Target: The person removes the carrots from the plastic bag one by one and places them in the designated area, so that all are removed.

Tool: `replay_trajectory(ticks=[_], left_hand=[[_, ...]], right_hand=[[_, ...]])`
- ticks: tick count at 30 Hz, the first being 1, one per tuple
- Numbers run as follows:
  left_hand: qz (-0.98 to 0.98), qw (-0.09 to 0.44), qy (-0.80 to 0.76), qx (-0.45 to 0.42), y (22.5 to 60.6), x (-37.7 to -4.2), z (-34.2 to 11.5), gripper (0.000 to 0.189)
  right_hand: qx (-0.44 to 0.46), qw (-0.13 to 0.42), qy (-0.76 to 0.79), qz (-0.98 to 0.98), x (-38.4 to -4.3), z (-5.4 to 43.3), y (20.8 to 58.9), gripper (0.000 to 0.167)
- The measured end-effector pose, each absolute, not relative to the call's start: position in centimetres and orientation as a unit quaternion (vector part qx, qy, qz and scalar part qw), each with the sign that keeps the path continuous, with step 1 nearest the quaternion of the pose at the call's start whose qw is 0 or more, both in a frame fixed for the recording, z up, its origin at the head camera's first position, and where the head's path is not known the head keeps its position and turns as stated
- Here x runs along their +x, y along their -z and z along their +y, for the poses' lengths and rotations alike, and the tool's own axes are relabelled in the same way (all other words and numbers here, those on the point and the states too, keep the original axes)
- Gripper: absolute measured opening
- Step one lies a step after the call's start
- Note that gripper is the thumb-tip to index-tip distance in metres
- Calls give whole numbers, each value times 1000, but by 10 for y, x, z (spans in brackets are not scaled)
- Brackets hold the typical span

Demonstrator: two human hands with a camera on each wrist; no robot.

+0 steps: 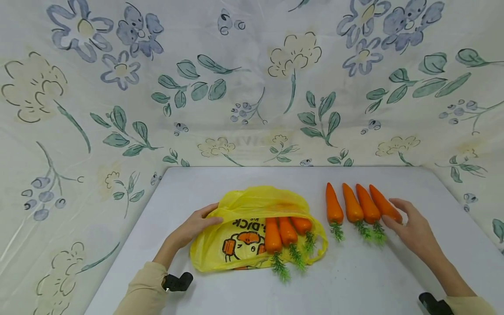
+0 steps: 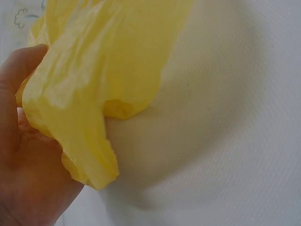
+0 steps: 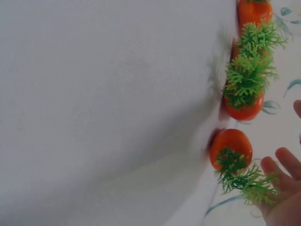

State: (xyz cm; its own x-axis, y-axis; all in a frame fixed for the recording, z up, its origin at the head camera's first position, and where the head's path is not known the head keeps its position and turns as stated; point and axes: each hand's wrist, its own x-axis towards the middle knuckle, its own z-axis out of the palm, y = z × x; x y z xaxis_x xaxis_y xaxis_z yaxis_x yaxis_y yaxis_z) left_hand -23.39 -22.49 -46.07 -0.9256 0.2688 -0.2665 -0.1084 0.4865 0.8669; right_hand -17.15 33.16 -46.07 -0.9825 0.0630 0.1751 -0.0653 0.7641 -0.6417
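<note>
A yellow plastic bag (image 1: 244, 205) with a printed cartoon lies on the table, its mouth facing right. My left hand (image 1: 201, 222) grips its left side, thumb over the film; in the left wrist view a fold of yellow film (image 2: 84, 94) hangs between thumb and palm. Three toy carrots (image 1: 273, 236) lie in the bag mouth, green tops outward. To the right, several more carrots (image 1: 334, 205) lie side by side. My right hand (image 1: 413, 229) is at the rightmost carrot (image 1: 382, 201), thumb and fingers spread about its thick end. Green fronds (image 3: 249, 183) overlap the fingers in the right wrist view.
The white table (image 1: 354, 280) ends at a straight far edge. Behind and beside it hangs a flower-printed sheet (image 1: 252, 87). A dark wrist camera (image 1: 178, 282) sits on the left wrist, another (image 1: 435, 302) on the right.
</note>
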Motion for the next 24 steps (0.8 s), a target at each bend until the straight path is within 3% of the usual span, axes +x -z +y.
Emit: replay_trajectory(ticks=[24], left_hand=[[837, 188, -511, 58, 461, -234, -226, 72]], right_hand=[[17, 89, -337, -937, -174, 315, 451, 59]])
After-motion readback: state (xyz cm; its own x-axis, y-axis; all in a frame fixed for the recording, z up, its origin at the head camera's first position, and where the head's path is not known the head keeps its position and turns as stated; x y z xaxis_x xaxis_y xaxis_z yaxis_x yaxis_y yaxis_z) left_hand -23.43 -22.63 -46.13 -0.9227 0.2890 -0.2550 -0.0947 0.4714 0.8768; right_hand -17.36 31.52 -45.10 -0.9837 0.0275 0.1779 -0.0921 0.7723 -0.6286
